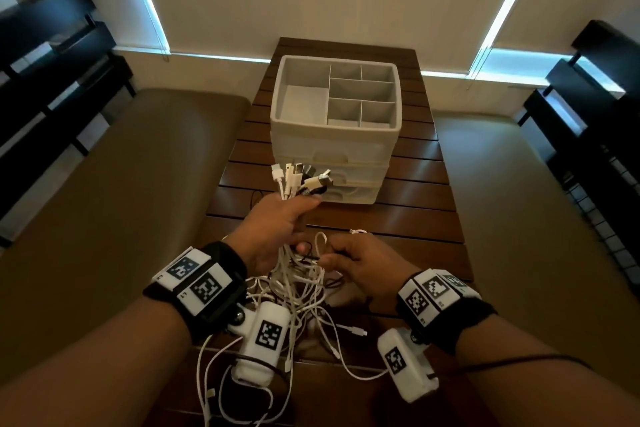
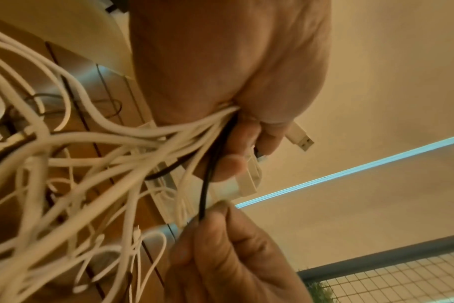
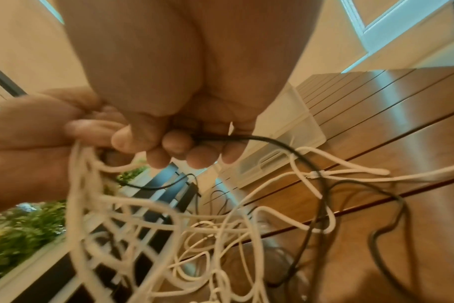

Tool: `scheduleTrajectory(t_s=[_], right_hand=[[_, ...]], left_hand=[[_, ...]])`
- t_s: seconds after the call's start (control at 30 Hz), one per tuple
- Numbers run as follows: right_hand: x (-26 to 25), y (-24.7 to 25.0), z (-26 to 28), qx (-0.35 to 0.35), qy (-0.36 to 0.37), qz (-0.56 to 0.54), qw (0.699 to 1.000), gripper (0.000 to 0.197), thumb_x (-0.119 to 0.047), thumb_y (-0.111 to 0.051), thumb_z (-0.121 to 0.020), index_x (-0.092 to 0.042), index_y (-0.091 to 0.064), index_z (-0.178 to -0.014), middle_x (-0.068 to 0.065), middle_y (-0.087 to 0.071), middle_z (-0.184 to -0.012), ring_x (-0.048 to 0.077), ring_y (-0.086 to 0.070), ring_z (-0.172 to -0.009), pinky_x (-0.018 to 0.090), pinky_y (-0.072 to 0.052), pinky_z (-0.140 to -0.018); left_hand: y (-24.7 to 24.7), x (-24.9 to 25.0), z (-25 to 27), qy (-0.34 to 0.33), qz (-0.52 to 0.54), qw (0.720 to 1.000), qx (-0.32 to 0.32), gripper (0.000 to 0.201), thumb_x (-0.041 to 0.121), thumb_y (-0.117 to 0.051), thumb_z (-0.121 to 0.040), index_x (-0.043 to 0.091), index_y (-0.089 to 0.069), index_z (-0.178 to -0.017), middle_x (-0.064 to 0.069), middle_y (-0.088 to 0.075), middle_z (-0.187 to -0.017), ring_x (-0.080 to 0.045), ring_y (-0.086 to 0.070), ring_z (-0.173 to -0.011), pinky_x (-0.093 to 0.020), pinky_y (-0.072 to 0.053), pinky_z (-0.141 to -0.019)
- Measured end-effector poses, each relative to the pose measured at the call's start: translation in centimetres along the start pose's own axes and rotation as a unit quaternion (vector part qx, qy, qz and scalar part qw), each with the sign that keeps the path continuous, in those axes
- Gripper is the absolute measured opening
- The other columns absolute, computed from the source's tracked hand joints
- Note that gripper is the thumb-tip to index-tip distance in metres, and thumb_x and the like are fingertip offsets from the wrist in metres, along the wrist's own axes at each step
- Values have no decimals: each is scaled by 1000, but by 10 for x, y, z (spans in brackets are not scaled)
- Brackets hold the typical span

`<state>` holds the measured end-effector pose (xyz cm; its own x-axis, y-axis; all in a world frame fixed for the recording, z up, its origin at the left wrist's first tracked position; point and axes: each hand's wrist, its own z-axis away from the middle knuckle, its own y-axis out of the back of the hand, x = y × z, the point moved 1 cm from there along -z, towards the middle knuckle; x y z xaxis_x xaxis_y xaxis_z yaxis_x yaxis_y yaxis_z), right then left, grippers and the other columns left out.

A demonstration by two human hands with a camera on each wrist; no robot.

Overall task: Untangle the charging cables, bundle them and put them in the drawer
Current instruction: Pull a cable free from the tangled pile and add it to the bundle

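My left hand [image 1: 277,232] grips a bunch of charging cables just below their plugs [image 1: 301,180], which fan out above the fist; the left wrist view shows a USB plug [image 2: 300,137] sticking out past the fingers. The tangle of white cables [image 1: 294,291] hangs from that fist down onto the wooden table [image 1: 408,218]. My right hand [image 1: 349,260], close to the right of the left one, pinches a thin black cable [image 3: 267,141] [image 2: 204,192] that runs up into the left fist. The white drawer unit [image 1: 336,135] stands behind the hands, its drawers closed.
An organiser tray [image 1: 277,94] with several empty compartments tops the drawer unit. Brown cushioned benches [image 1: 121,184] flank the narrow table. Dark shelving [image 1: 52,62] stands at the far left and far right. Loose cable ends [image 1: 360,331] lie near the table's front.
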<state>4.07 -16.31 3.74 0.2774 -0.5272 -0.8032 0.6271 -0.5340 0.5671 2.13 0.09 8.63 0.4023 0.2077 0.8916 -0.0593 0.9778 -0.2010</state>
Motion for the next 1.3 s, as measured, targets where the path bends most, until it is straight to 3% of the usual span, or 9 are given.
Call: scheduleTrajectory(t_s=[0.17,0.33,0.63,0.8,0.93,1.03,1.13,1.2,1.3], right_hand=[[24,20,5,9,-50,3,999,25,-24,-58,-93,-14,-59,-71,2,-61,-73,15,-56,-67,34,-46,-66],[35,35,14,29,-109,-76,991,27,-15,-53,-96,-13,-56,-70,-2,-55,-62,2,-50,-51,18,-45,-56],[-23,40,-11,63,-26,-148,987,7,-14,-60,-87,-9,-64,-84,15,-54,-71,23,-46,-62,35,-40,-59],[-14,50,2,5,-35,-133,990,18,-14,-54,-96,-11,-59,-78,6,-55,-66,13,-50,-57,20,-44,-55],[5,54,12,-2,-63,-102,993,13,-9,-54,-95,-6,-59,-83,-2,-61,-66,2,-55,-55,14,-44,-57],[3,52,8,12,-62,-71,995,19,-12,-55,-95,-14,-60,-76,-5,-60,-63,12,-55,-61,20,-45,-62],[-5,45,-3,39,-45,-93,994,16,-14,-59,-92,-11,-63,-77,6,-62,-65,20,-57,-60,35,-49,-64],[-14,42,-11,55,-26,-133,989,11,-20,-63,-88,-13,-69,-84,17,-65,-73,31,-59,-63,43,-51,-65],[-24,47,-10,52,-10,-184,981,17,-20,-61,-92,-4,-66,-92,11,-61,-72,24,-54,-64,36,-44,-62]], left_hand=[[24,30,6,-33,-158,986,49,28,26,-63,-91,20,-48,-69,4,-30,-51,-14,-24,-45,-26,-24,-45],[35,65,14,-123,-428,887,121,33,28,-63,-91,17,-53,-61,6,-43,-45,-3,-34,-34,-16,-28,-35],[-10,27,8,-125,-356,926,4,15,32,-64,-89,20,-70,-82,-1,-67,-67,-24,-59,-57,-30,-49,-56],[12,43,4,-137,-420,889,121,25,16,-63,-88,18,-56,-65,3,-51,-55,-10,-43,-45,-12,-30,-36],[35,53,3,-120,-443,866,201,28,13,-64,-86,19,-51,-62,2,-48,-56,-14,-45,-48,-24,-31,-41],[30,48,4,-134,-522,816,211,10,20,-64,-87,16,-61,-79,-4,-58,-69,-28,-59,-70,-28,-36,-53],[9,34,4,-179,-513,826,150,24,32,-64,-83,21,-70,-103,-5,-72,-94,-27,-66,-88,-33,-51,-72],[-6,28,6,-190,-500,840,90,15,28,-66,-82,22,-71,-95,-2,-71,-92,-23,-65,-87,-29,-48,-70],[-9,30,5,-195,-468,860,60,9,18,-67,-83,26,-65,-85,-1,-69,-84,-24,-65,-81,-32,-48,-64]])
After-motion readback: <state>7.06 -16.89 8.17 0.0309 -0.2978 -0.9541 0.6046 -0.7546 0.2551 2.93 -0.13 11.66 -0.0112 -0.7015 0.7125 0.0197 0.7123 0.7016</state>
